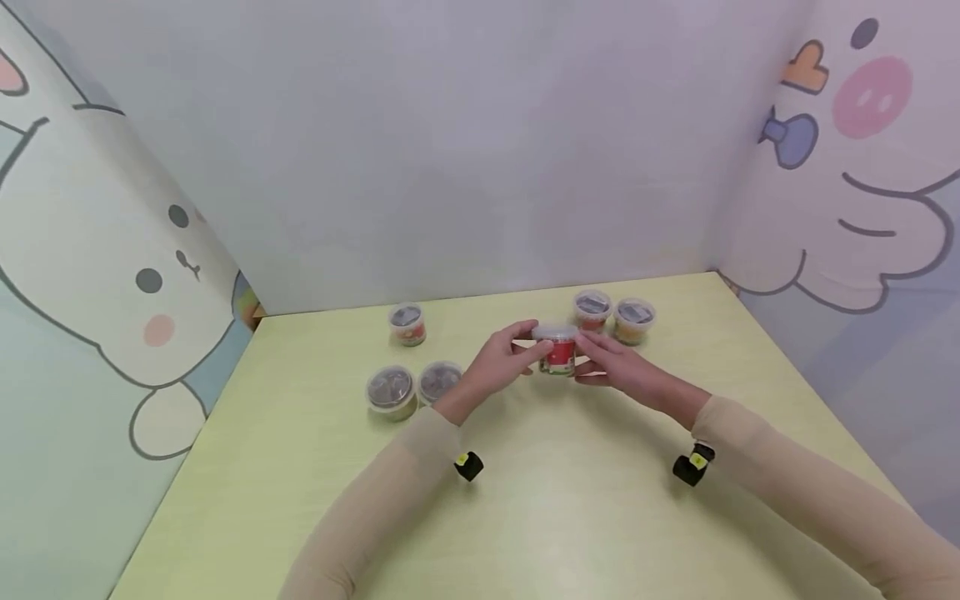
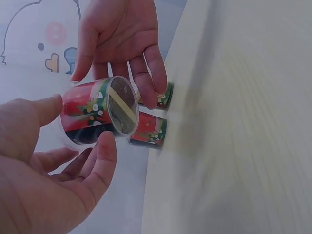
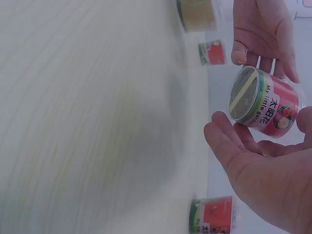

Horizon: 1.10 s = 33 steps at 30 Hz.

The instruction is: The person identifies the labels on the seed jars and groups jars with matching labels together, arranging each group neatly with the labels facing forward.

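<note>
While your beige sleeves (image 1: 382,500) stretch over the pale worktop (image 1: 570,517), black devices (image 1: 469,466) at the wrists, your left hand (image 1: 498,360) and right hand (image 1: 626,369) share one upright red-labelled cup (image 1: 559,358) — clear-lidded and raised above the surface. Your left thumb and fingers bend around one side; your right fingers, parted only to its width, grip the other. Just beyond your left forearm stand two lidded tubs (image 1: 392,392) side by side, with a single tub (image 1: 407,323) farther back. Behind the held cup and your right hand, a rear pair (image 1: 634,318) stands close together — near the pale wall (image 1: 480,167).
</note>
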### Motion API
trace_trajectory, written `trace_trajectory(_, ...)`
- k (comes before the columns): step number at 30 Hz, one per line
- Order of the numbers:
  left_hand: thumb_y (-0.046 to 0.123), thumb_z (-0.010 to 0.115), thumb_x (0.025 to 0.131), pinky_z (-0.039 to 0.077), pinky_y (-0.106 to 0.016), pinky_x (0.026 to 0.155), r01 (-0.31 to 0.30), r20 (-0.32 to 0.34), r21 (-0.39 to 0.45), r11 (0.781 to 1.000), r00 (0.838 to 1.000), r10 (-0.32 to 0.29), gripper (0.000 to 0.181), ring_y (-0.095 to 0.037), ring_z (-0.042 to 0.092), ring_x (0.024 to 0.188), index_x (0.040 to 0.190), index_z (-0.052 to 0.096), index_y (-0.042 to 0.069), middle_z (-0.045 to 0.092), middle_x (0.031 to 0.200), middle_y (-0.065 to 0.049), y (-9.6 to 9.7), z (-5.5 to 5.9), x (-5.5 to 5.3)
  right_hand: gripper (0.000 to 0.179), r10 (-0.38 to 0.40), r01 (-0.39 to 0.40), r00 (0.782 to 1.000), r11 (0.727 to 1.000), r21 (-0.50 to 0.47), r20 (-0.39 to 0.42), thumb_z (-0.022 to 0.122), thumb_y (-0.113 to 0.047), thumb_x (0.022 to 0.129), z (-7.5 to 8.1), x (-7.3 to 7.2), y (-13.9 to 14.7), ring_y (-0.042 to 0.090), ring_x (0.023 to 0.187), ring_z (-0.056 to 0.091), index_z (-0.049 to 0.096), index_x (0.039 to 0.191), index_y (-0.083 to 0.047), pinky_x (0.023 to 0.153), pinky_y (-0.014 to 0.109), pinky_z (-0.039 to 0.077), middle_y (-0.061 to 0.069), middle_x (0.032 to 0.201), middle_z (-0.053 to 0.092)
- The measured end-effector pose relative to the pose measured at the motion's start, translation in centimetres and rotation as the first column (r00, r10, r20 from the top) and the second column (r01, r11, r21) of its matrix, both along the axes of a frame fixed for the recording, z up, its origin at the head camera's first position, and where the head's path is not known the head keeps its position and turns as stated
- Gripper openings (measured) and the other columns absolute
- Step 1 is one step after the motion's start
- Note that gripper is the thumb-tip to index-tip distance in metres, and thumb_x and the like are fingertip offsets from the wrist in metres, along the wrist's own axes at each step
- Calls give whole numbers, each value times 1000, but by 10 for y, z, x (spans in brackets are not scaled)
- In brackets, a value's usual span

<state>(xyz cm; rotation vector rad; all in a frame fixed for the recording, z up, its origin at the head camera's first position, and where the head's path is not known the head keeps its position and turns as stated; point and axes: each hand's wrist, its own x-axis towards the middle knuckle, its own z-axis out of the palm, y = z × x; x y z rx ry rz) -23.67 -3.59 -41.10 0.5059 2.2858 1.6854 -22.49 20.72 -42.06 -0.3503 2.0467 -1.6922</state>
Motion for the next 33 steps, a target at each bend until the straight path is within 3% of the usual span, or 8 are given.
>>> trace_trajectory(11, 32, 56, 106, 59, -37, 79, -30, -14, 78, 997, 999, 32, 51, -29, 66, 105, 150, 47, 8, 56, 133, -12, -31, 18, 20, 67, 64, -59, 997, 989, -134, 36, 37, -50, 109, 21, 6, -25, 31, 120, 60, 29, 153, 1, 104, 47, 47, 24, 141, 45)
trace_trajectory(16, 33, 50, 109, 58, -37, 78, -36, 47, 122, 992, 998, 31, 47, -25, 66, 100, 149, 44, 11, 55, 127, -13, -34, 15, 22, 63, 76, -54, 992, 976, -210, 97, 38, -44, 110, 25, 5, -32, 35, 118, 61, 32, 148, 6, 104, 50, 46, 20, 133, 54)
trace_trajectory(20, 35, 50, 108, 57, -38, 79, -52, 91, 113, 992, 995, 42, 46, -27, 66, 100, 148, 42, 13, 54, 127, -14, -34, 10, 22, 58, 55, -12, 987, 964, -266, 154, 41, -38, 111, 21, 3, -35, 29, 111, 65, 34, 146, 7, 102, 50, 48, 15, 125, 57)
trace_trajectory(33, 34, 51, 108, 58, -36, 79, -80, 112, 129, 988, 992, 66, 45, -27, 68, 99, 147, 43, 13, 55, 124, -14, -35, 6, 19, 54, 47, 11, 982, 952, -305, 183, 43, -36, 111, 17, -5, -38, 26, 107, 66, 37, 144, 6, 100, 50, 50, 14, 123, 58)
